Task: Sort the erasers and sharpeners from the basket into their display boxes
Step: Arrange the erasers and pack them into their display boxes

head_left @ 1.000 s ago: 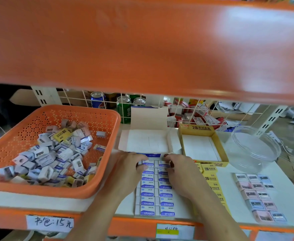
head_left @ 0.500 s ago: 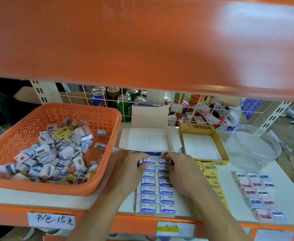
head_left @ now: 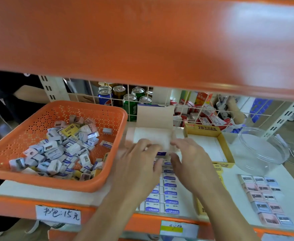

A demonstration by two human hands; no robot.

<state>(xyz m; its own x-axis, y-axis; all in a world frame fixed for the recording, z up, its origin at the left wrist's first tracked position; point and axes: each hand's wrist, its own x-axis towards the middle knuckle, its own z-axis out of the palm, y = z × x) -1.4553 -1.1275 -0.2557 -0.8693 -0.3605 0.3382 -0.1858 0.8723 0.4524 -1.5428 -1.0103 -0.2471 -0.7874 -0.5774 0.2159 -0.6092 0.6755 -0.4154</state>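
One wide camera rides on my head, facing forward and down; the orange upper shelf (head_left: 142,40) just before it fills the top half; below, my left hand (head_left: 139,166) and right hand (head_left: 194,166) sit close, centre; basket (head_left: 38,178) left, clear tub (head_left: 260,150) right, near the edges.

Two bare hands held side by side, palms down, low in the middle of the view.

The left hand (head_left: 139,160) and the right hand (head_left: 190,164) reach forward on the left forearm (head_left: 108,211) and the right forearm (head_left: 229,211), which rise from the bottom edge and angle toward each other. The backs of both hands face the camera. Each hand's fingers stretch forward with a slight bend, and the thumbs lie on the inner sides with a narrow gap between them. Both hands are blurred, so whether the fingertips touch anything cannot be told.
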